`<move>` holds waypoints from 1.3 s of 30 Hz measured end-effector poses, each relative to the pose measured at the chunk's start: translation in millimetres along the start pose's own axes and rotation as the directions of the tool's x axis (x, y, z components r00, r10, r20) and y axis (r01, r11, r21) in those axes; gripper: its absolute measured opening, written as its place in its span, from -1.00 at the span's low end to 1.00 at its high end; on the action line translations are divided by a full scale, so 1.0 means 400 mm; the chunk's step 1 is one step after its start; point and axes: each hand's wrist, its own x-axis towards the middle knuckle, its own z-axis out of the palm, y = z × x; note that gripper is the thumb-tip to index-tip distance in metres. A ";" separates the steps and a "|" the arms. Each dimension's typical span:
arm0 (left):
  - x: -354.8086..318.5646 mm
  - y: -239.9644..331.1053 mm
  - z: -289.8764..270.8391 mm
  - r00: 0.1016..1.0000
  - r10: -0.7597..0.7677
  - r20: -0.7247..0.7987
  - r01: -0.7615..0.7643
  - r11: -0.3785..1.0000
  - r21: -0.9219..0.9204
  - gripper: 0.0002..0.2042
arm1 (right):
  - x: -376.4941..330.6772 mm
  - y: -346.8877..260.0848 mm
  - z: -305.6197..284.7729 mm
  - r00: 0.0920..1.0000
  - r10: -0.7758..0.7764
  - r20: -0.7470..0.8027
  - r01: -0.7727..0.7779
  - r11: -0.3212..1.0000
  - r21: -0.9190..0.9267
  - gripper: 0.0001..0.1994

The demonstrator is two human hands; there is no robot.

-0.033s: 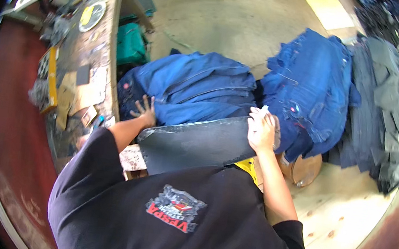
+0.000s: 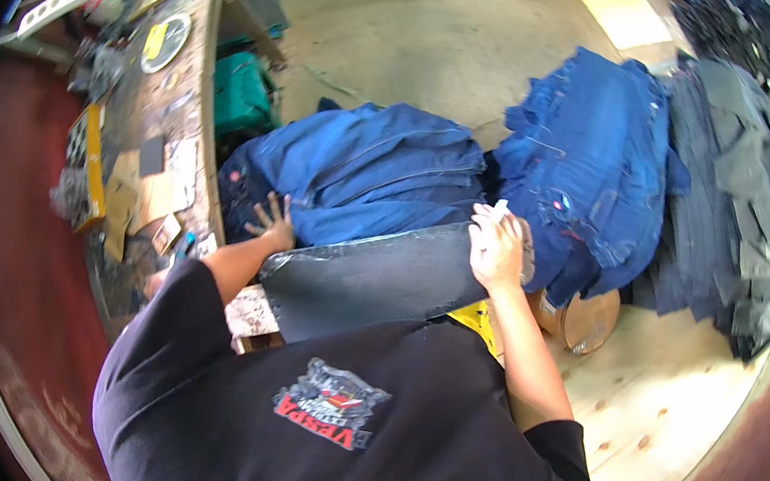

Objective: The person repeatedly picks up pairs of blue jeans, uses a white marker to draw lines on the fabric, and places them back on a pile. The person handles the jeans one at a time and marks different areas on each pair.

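My left hand (image 2: 276, 224) lies with its fingers spread on the near left edge of a heap of blue denim garments (image 2: 375, 166), beside the left end of a dark, flat board (image 2: 371, 273). The board lies crosswise between my body and the denim. At its right end, my right hand (image 2: 495, 250) has curled fingers, with a small white stick-like piece (image 2: 500, 207) poking up from them. What that piece is, I cannot make out. A second stack of blue denim (image 2: 584, 169) lies just beyond my right hand.
A cluttered wooden workbench (image 2: 191, 103) runs along the left, with a round dish (image 2: 166, 42) and cardboard scraps on it. Grey garments (image 2: 731, 199) are piled at the right. A round wooden piece (image 2: 588, 323) sits under the right denim stack. A green bundle (image 2: 241, 93) is beside the bench.
The whole view has shifted slightly, so things appear a little further left. Both hands keep their places at the two ends of the board.
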 end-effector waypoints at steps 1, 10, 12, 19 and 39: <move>-0.006 0.007 0.017 0.999 -0.037 -0.009 0.037 0.999 0.027 -0.03 | -0.002 -0.003 -0.009 0.999 -0.008 -0.046 0.008 1.000 0.017 -0.83; -0.096 -0.137 -0.272 0.849 0.438 0.297 -0.293 0.857 -0.425 -0.01 | -0.006 0.281 -0.146 0.952 0.271 -0.139 -0.257 0.960 0.110 -0.88; -0.112 -0.152 -0.323 0.842 0.441 0.310 -0.298 0.860 -0.414 -0.01 | -0.010 0.441 -0.186 0.957 0.290 0.027 -0.276 0.932 -0.236 -0.79; -0.118 -0.050 -0.402 0.846 0.254 0.469 -0.252 0.965 -0.070 -0.27 | -0.135 0.792 -0.178 0.746 0.148 0.649 0.411 0.665 -0.624 -0.46; -0.700 1.297 -0.632 0.710 0.667 -0.223 0.074 -0.386 -0.919 -0.43 | 0.291 0.390 -0.338 0.926 0.066 0.372 -0.094 0.994 0.057 -0.49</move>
